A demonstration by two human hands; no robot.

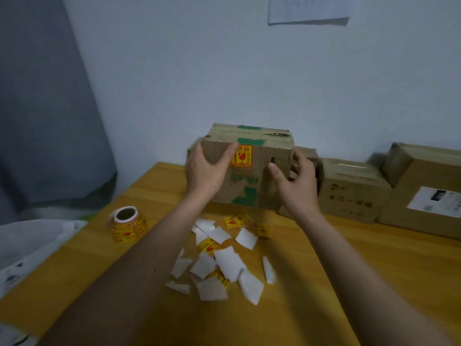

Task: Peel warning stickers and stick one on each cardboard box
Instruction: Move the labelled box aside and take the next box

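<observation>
A cardboard box (259, 156) with green tape stands on the wooden table (374, 270) against the wall. A yellow and red warning sticker (245, 157) is on its front face. My left hand (205, 167) holds the box's left front corner, thumb lying over the sticker's left edge. My right hand (293, 178) grips the box's right side, thumb on the front face, fingers round the edge. A roll of warning stickers (127, 224) stands on the table at the left.
Torn white backing papers (224, 265) and a few loose stickers (237, 221) litter the table in front of me. More cardboard boxes (349, 191) line the wall to the right, one bearing a white label (434, 201). White plastic bags (32, 245) lie at the left edge.
</observation>
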